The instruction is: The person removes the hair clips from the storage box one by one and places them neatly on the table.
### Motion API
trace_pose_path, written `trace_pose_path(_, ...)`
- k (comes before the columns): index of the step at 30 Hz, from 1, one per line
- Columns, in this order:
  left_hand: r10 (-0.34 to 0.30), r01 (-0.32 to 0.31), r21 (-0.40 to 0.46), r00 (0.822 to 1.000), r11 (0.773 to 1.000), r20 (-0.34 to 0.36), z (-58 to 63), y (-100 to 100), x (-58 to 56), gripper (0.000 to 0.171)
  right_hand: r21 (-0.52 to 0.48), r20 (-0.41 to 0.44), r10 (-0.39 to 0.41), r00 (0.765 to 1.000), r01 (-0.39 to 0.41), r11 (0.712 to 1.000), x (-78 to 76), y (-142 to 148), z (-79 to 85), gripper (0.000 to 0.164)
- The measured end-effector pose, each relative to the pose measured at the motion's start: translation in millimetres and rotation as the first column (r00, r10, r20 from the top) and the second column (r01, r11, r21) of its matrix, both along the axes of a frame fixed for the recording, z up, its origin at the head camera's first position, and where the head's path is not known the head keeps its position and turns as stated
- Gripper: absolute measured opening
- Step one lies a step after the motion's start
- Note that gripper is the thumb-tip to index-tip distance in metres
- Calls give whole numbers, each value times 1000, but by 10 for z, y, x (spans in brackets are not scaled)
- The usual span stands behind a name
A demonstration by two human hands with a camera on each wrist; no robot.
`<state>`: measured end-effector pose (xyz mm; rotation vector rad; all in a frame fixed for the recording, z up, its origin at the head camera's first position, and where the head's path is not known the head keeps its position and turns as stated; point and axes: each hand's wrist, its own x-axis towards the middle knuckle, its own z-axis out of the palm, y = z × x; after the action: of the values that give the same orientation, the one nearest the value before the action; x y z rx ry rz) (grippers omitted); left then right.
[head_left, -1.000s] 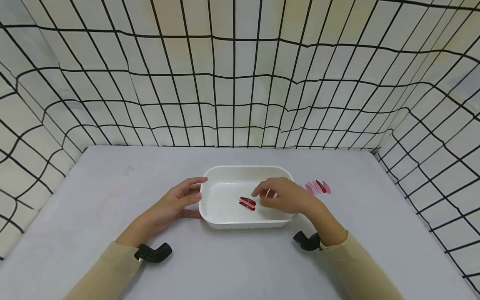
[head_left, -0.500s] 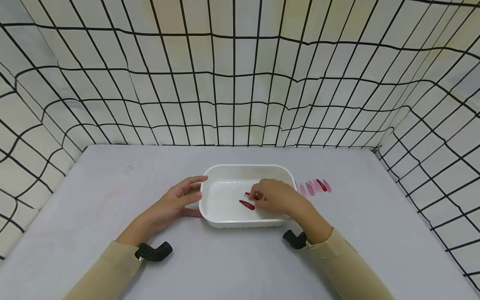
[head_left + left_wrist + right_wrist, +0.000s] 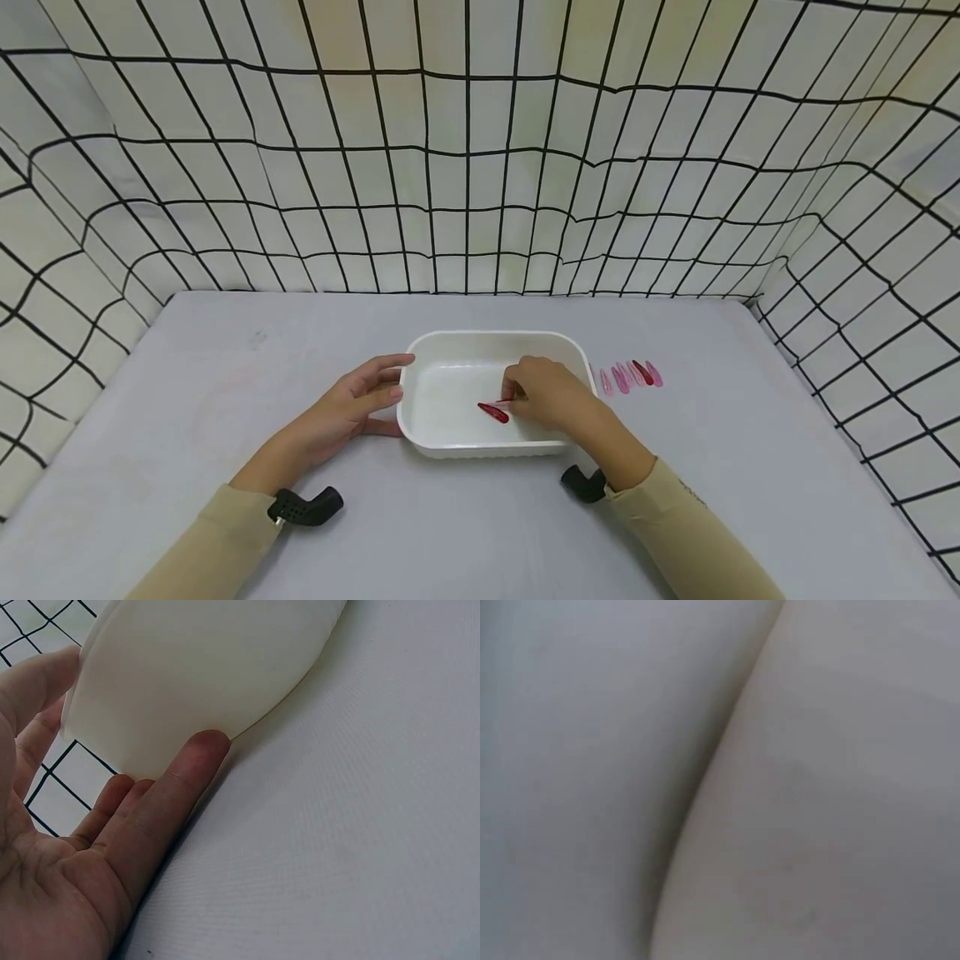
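My right hand [image 3: 551, 390] reaches down into a white plastic tray [image 3: 442, 429] in the head view. Its thumb and forefinger pinch a snap hair clip [image 3: 503, 403], of which only a pink and red sliver shows. Just below it, a red snap hair clip [image 3: 492, 413] lies on the tray floor. My left hand [image 3: 363, 398] rests its fairly straight fingers against the tray's left end. In the left wrist view, the fingertips [image 3: 208, 742] touch the outer wall of the tray [image 3: 202, 667]. The right wrist view shows only pale, blurred tray and table surfaces.
Right of the tray, several pink hair clips [image 3: 620, 379] and a red hair clip [image 3: 642, 372] lie in a row on the white tabletop [image 3: 450, 525]. Black wire mesh [image 3: 468, 208] stands along the back and both sides.
My right hand has moved left and down within the tray and taken hold of one of the two hair clips there. My left hand stays at the tray's end.
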<state>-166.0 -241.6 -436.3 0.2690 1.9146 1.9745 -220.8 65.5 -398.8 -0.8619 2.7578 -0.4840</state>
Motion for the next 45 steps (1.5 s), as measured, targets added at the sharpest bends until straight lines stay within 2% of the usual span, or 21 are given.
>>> trace_pose_path(6, 4, -4, 0, 1000, 1000, 1, -2, 1, 11, 54, -52, 48, 1, 999, 1, 999, -7, 24, 5, 12)
trace_pose_path(19, -13, 13, 0, 1000, 1000, -13, 33, 9, 24, 55, -69, 66, -83, 994, 87, 994, -58, 46, 29, 19)
trace_pose_path(24, -16, 16, -2, 1000, 1000, -16, 37, 17, 13, 54, -89, 24, -87, 996, 89, 992, -88, 76, 46, 21)
trace_pose_path(28, -14, 14, -4, 1000, 1000, -20, 39, 16, -4, 54, -126, -30, -77, 997, 72, 989, -104, 116, 97, 11)
trace_pose_path(32, -15, 15, -3, 999, 1000, -29, 50, 9, -16, 55, -171, -36, -85, 996, 78, 982, -116, 174, 175, 10)
trace_pose_path(38, -10, 10, -4, 1000, 1000, -20, 34, 2, -23, 56, -240, 18, -116, 993, 117, 964, -147, 284, 242, 8)
trace_pose_path(45, -8, 8, -7, 1000, 1000, -11, 3, 6, 9, 56, -322, 56, -134, 989, 145, 936, -146, 374, 273, 14)
